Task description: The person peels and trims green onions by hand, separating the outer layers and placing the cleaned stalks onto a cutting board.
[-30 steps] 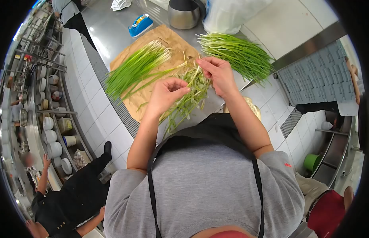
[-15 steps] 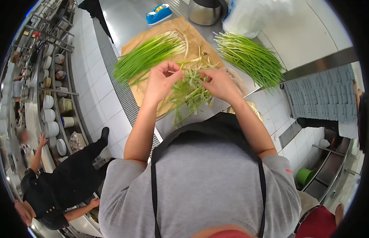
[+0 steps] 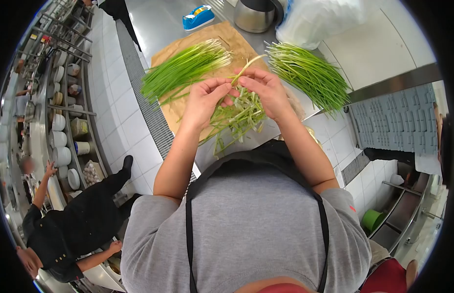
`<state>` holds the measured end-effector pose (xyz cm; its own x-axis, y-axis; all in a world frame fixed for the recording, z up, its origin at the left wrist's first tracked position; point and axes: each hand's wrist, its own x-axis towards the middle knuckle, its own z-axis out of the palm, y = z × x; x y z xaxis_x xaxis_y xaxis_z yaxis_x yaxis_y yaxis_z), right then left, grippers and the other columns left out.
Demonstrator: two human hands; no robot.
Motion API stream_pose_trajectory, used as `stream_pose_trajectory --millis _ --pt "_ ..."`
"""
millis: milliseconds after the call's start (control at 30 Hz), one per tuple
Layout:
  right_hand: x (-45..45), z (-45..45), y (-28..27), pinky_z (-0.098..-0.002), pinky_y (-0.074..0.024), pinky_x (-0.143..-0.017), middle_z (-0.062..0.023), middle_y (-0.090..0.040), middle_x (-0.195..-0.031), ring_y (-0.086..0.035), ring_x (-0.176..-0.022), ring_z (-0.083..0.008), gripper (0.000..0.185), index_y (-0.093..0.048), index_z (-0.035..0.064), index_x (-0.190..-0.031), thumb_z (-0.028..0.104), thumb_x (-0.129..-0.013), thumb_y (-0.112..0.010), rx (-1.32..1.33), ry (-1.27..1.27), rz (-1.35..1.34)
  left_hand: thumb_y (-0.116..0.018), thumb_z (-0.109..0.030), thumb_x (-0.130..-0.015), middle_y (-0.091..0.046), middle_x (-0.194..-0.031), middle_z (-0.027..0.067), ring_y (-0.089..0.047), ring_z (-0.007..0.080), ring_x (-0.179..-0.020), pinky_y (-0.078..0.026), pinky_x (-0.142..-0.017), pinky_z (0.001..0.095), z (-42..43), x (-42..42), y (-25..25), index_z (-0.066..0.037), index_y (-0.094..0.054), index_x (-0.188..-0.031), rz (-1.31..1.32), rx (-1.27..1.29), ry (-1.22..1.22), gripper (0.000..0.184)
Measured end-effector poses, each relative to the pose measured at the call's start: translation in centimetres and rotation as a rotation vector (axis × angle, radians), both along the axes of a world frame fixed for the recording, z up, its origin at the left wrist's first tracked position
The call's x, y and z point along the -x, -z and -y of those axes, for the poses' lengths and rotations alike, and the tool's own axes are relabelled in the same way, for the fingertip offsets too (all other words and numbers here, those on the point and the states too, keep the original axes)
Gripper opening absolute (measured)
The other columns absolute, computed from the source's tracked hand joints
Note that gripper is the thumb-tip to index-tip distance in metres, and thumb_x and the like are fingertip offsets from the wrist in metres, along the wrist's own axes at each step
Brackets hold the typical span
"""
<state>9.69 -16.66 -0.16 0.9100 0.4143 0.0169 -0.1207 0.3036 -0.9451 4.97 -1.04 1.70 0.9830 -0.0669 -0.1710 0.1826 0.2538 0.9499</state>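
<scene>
My left hand (image 3: 209,100) and my right hand (image 3: 267,92) meet over the brown paper (image 3: 169,113), both with fingers pinched on one thin spring onion (image 3: 250,64). Its pale end points up and to the right, beyond the fingertips. Below the hands lies a loose heap of wilted, stripped leaves (image 3: 239,117), reaching toward my apron. A bundle of green spring onions (image 3: 185,68) rests on the paper to the left, white ends toward the upper right. Another bundle (image 3: 310,75) lies on the right, its green ends reaching past the counter edge.
A blue tape dispenser (image 3: 198,18), a steel jug (image 3: 254,15) and a clear plastic bag (image 3: 317,22) stand at the back. A person in black (image 3: 80,224) is at the left by shelves of bowls (image 3: 61,141). Stacked grey trays (image 3: 395,119) are right.
My hands have drawn closer together, the right one shifting up and to the left. The spring onion is now raised between the fingertips of both; before, the right fingers were over the leaf heap.
</scene>
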Motion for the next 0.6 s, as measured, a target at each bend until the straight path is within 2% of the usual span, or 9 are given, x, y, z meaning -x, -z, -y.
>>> stream_pose_trajectory --millis 200,300,433,600 --pt "-0.7 0.1 0.3 -0.0187 -0.0384 -0.062 0.0002 -0.058 -0.072 -0.049 -0.065 -0.0052 0.006 -0.06 0.0015 -0.078 0.005 -0.074 -0.06 0.038 0.001 0.046 -0.05 -0.012 -0.083 -0.061 -0.075 0.0078 -0.053 0.0086 -0.058 -0.041 -0.05 0.0191 -0.3 -0.1 0.0 0.001 -0.058 -0.089 0.016 -0.108 0.005 0.016" --pt "-1.6 0.4 0.3 -0.018 -0.0373 -0.058 0.0018 -0.056 -0.07 -0.048 -0.064 -0.0039 0.006 -0.06 0.0022 -0.079 0.004 -0.074 -0.058 0.044 0.154 0.041 -0.051 -0.014 -0.083 -0.061 -0.074 0.007 -0.053 0.0079 -0.056 -0.038 -0.045 0.0179 -0.5 0.1 -0.8 0.001 -0.058 -0.088 -0.058 -0.164 -0.006 0.017" --pt "-3.4 2.4 -1.5 -0.0181 -0.0373 -0.058 0.0012 -0.055 -0.069 -0.047 -0.062 -0.0044 0.005 -0.059 0.0019 -0.078 0.003 -0.074 -0.057 -0.1 0.355 0.047 -0.051 -0.016 -0.083 -0.061 -0.074 0.0063 -0.053 0.0074 -0.055 -0.036 -0.042 0.017 -1.4 0.4 -1.1 0.0 -0.058 -0.087 -0.053 -0.249 -0.049 0.018" --pt "-4.0 4.5 -3.7 -0.0192 -0.0362 -0.06 0.0002 -0.054 -0.07 -0.046 -0.063 -0.0057 0.003 -0.057 0.001 -0.076 0.003 -0.076 -0.055 -0.305 0.449 0.17 -0.051 -0.016 -0.083 -0.062 -0.076 0.0067 -0.054 0.0086 -0.057 -0.036 -0.043 0.0181 -3.2 0.5 -1.0 -0.001 -0.058 -0.086 -0.02 -0.264 -0.145 0.017"
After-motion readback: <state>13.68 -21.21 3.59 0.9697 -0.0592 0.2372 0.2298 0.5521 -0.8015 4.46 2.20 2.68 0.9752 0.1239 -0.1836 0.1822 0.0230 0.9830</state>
